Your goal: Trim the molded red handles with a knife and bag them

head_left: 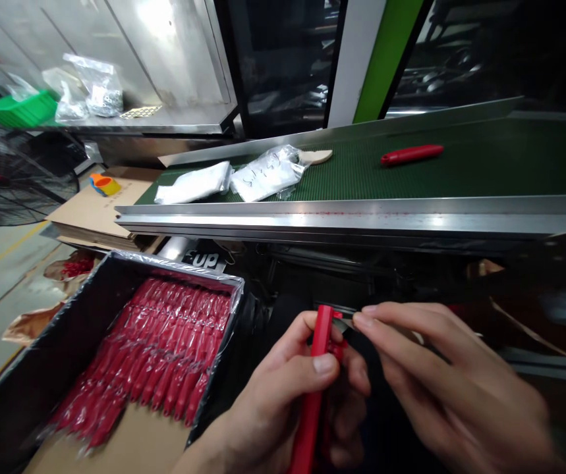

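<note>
My left hand (277, 395) is closed around a long red plastic handle (321, 336), its thumb lying along the near face. Small red bits stick out from the handle's side by the fingers. Pinched in the fingertips of my right hand (441, 368) is a small thin blade (348, 317), mostly covered by the fingers. Its tip meets the handle's upper end at a little red nub. To the left, an open box (240, 286) lined with dark plastic holds rows of red handles (174, 329) in clear wrapping.
Beyond my hands runs a green conveyor belt (352, 181) with a metal rim. Another red handle (411, 155), a beige curved piece (317, 157) and white plastic-wrapped packs (196, 184) lie on it. A tape roll (107, 185) rests on stacked cardboard (85, 214). A fan (10, 171) stands far left.
</note>
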Demonstrator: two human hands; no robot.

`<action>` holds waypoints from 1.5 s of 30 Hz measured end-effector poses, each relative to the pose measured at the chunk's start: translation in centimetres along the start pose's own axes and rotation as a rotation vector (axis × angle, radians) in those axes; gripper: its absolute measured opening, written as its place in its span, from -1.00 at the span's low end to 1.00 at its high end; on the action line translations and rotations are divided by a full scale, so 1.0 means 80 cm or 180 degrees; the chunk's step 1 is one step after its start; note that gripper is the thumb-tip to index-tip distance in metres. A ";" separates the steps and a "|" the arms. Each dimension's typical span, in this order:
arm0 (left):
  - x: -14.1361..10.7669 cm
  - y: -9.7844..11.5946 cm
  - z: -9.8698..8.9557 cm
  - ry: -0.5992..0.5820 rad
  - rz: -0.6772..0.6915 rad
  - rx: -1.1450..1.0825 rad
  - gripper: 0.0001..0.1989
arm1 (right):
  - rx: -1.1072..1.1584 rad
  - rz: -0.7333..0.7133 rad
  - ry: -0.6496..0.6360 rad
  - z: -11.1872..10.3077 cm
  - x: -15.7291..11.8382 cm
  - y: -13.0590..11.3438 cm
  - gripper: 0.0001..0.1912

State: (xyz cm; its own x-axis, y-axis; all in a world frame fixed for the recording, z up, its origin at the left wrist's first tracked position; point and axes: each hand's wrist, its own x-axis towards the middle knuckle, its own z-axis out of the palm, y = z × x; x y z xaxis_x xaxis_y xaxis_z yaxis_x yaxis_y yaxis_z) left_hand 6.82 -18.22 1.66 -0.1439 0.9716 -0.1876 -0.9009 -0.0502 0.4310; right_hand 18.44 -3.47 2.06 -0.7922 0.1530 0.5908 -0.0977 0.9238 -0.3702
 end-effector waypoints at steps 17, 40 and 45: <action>0.002 -0.008 -0.002 -0.0152 -0.0022 -0.0137 -0.82 | -0.0051 0.0062 0.0084 0.003 -0.001 0.001 -0.67; -0.001 -0.016 0.005 -0.0219 -0.0026 -0.0407 -0.82 | 0.0011 -0.0023 0.0182 0.005 -0.008 -0.002 -0.62; -0.003 -0.018 0.005 -0.0185 0.0002 -0.0394 -0.81 | 0.0020 -0.0035 0.0188 0.004 -0.008 -0.003 -0.61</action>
State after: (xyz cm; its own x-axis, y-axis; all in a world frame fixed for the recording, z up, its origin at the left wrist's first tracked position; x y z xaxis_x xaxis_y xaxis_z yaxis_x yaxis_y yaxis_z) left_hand 8.32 -18.27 1.39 -0.1236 0.9832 -0.1342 -0.9450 -0.0754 0.3183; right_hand 18.77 -3.86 1.56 -0.7541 0.1636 0.6361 -0.1100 0.9234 -0.3679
